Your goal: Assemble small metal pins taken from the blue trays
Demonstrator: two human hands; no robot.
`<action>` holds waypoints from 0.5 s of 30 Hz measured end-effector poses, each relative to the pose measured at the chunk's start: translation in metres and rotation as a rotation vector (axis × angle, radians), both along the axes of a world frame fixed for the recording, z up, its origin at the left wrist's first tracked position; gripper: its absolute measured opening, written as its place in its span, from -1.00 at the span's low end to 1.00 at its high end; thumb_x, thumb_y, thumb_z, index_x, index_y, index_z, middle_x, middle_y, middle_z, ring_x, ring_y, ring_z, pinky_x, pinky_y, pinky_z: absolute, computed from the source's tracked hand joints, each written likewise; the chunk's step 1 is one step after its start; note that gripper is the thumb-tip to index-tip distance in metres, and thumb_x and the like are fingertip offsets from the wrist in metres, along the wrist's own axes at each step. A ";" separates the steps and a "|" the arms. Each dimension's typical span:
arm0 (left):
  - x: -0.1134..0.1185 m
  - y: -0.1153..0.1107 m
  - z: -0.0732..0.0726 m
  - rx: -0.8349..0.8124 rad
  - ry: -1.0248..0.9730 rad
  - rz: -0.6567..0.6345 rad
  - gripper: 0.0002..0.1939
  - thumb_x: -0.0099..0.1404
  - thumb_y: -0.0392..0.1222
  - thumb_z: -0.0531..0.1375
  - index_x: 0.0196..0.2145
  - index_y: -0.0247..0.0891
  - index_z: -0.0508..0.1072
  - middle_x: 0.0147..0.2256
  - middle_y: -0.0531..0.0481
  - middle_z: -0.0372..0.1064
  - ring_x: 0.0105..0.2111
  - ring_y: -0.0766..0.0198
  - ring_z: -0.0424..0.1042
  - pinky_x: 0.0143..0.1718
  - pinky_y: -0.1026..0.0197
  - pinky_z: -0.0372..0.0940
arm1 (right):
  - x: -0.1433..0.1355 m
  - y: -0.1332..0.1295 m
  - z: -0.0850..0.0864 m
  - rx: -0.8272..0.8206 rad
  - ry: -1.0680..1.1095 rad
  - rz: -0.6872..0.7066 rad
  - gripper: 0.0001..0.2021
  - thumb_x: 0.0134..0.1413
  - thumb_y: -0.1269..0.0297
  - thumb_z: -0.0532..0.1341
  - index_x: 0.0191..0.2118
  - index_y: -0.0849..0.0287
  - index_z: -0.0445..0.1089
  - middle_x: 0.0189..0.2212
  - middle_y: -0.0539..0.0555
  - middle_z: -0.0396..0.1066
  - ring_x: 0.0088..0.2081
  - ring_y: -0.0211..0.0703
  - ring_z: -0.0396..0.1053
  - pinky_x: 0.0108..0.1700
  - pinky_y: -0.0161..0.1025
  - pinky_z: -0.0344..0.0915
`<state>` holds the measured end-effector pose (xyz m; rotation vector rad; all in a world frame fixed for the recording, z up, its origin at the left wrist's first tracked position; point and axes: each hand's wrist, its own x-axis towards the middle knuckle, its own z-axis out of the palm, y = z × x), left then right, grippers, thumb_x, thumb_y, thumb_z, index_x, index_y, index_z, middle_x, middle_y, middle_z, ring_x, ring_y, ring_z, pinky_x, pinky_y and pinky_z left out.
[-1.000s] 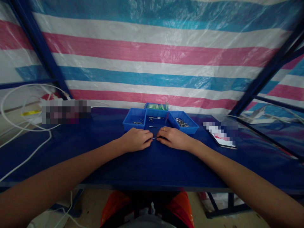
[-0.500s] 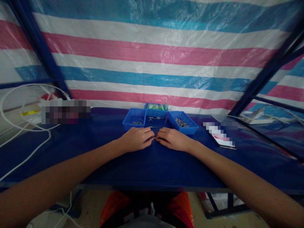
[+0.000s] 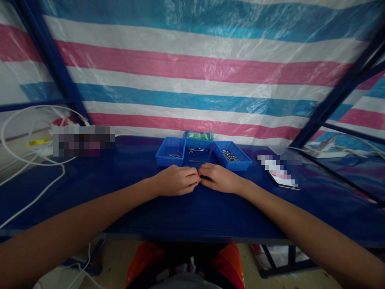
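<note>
Over the blue table (image 3: 192, 216), my left hand (image 3: 180, 180) and my right hand (image 3: 217, 178) meet at their fingertips. A tiny shiny piece shows at the left fingertips, mostly hidden. My right hand's fingers are closed, and whatever they pinch is too small to name. Just beyond the hands stand a left blue bin (image 3: 170, 148) with a few small metal parts and a right blue bin (image 3: 243, 161) holding a pile of metal parts (image 3: 230, 155). Between the bins lie several thin metal pieces, among them a slim metal pin (image 3: 194, 161).
A blue container with green packets (image 3: 198, 135) stands behind the bins. A phone (image 3: 278, 172) lies to the right. White cables (image 3: 61, 176) loop over the left side. Blue frame posts and a striped plastic sheet (image 3: 192, 68) rise behind the table.
My left hand has shifted slightly right and nearer me, closing the gap to my right hand. The small metal piece that showed between the fingertips is now mostly covered.
</note>
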<state>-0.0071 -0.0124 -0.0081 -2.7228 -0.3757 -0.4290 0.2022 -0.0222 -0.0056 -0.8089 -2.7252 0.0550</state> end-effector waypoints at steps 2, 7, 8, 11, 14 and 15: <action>0.000 0.000 0.000 -0.026 -0.009 0.012 -0.77 0.33 -0.21 -0.06 -0.24 -0.26 0.37 -0.26 -0.02 0.36 -0.30 0.33 0.35 -0.41 0.32 0.19 | 0.000 0.000 0.000 -0.003 -0.003 0.001 -0.89 0.17 0.39 0.07 -0.28 0.23 0.33 -0.36 0.08 0.32 -0.29 -0.20 0.28 -0.20 -0.27 0.24; 0.001 0.004 0.002 -0.059 -0.042 0.057 -0.80 0.30 -0.23 -0.02 -0.34 -0.29 0.37 -0.38 -0.01 0.36 -0.31 0.27 0.31 -0.24 0.24 0.19 | 0.001 0.000 0.002 -0.005 0.015 -0.004 -0.85 0.21 0.36 0.04 -0.28 0.24 0.34 -0.38 0.07 0.33 -0.31 -0.22 0.29 -0.20 -0.26 0.24; 0.001 0.005 0.002 -0.058 -0.044 0.066 -0.80 0.29 -0.22 -0.02 -0.35 -0.29 0.37 -0.40 -0.01 0.35 -0.32 0.26 0.31 -0.24 0.23 0.19 | 0.001 -0.001 0.003 -0.014 0.025 0.000 -0.85 0.21 0.35 0.05 -0.27 0.25 0.35 -0.38 0.08 0.33 -0.31 -0.22 0.30 -0.20 -0.27 0.24; 0.002 0.007 0.001 -0.038 -0.045 0.075 -0.79 0.31 -0.21 -0.01 -0.36 -0.29 0.38 -0.42 -0.02 0.35 -0.34 0.26 0.30 -0.25 0.22 0.17 | 0.000 -0.001 0.004 -0.047 0.052 0.008 -0.82 0.22 0.32 0.04 -0.26 0.26 0.35 -0.37 0.08 0.34 -0.31 -0.23 0.30 -0.21 -0.27 0.24; 0.002 0.008 -0.001 -0.004 -0.047 0.055 -0.79 0.32 -0.20 -0.01 -0.35 -0.29 0.39 -0.42 0.00 0.35 -0.35 0.27 0.29 -0.27 0.22 0.14 | -0.001 -0.001 0.004 -0.062 0.067 0.005 -0.79 0.23 0.29 0.03 -0.29 0.26 0.36 -0.41 0.07 0.33 -0.34 -0.24 0.30 -0.24 -0.28 0.24; 0.002 0.008 -0.002 0.008 -0.051 0.045 -0.79 0.33 -0.20 0.00 -0.35 -0.29 0.39 -0.42 0.00 0.35 -0.36 0.27 0.28 -0.28 0.22 0.13 | -0.002 -0.001 0.004 -0.066 0.072 0.004 -0.79 0.23 0.28 0.03 -0.31 0.26 0.35 -0.42 0.06 0.33 -0.35 -0.24 0.29 -0.26 -0.29 0.23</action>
